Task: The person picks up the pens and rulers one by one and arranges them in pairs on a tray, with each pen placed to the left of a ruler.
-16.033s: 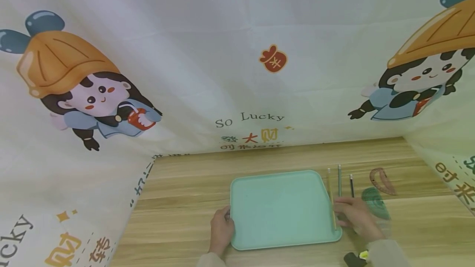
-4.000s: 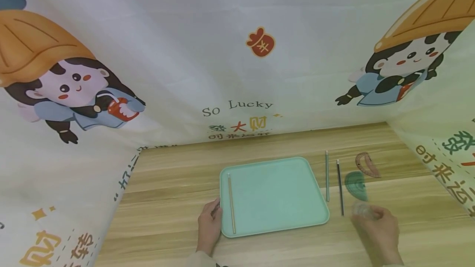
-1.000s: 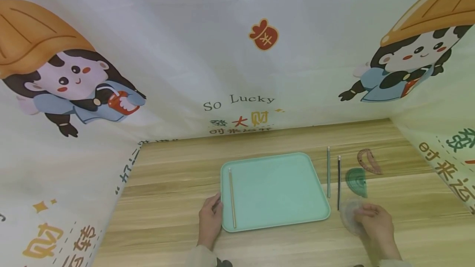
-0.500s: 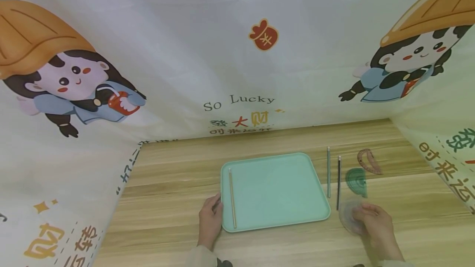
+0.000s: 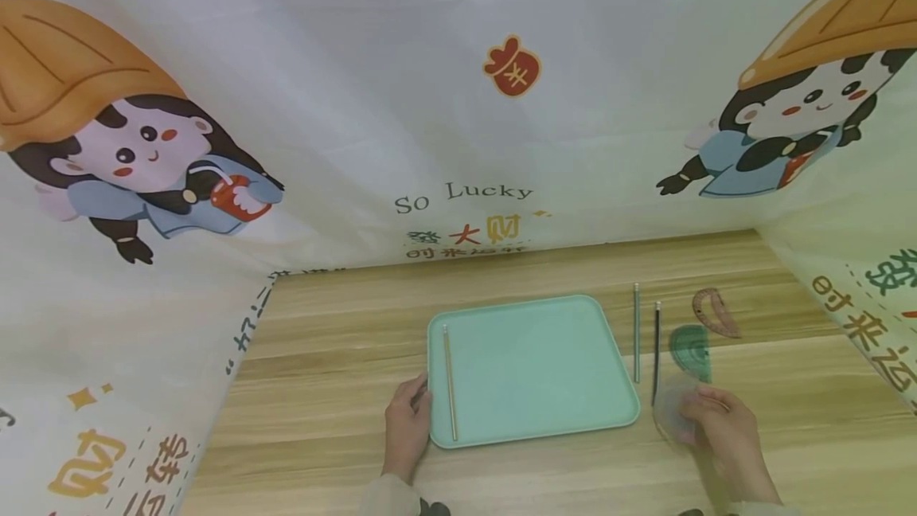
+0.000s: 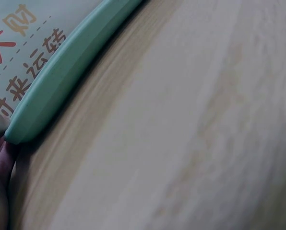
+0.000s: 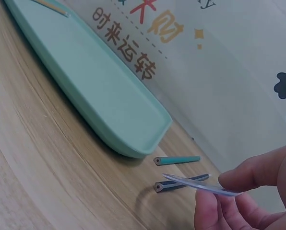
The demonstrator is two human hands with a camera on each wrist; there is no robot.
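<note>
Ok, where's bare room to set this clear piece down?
Free: the tray, right of the gold pencil; tabletop between the left hand and the printed cloth. Crowded: right of the tray, with teal pencil, black pencil, green protractor, pink protractor and the right hand.

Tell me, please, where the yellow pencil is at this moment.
In the head view, the yellow pencil lies on the green tray, along its left edge, close to the left hand that grips the tray's rim.

Left hand in a thumb-and-finger grip, right hand well apart in a fingertip pinch.
</note>
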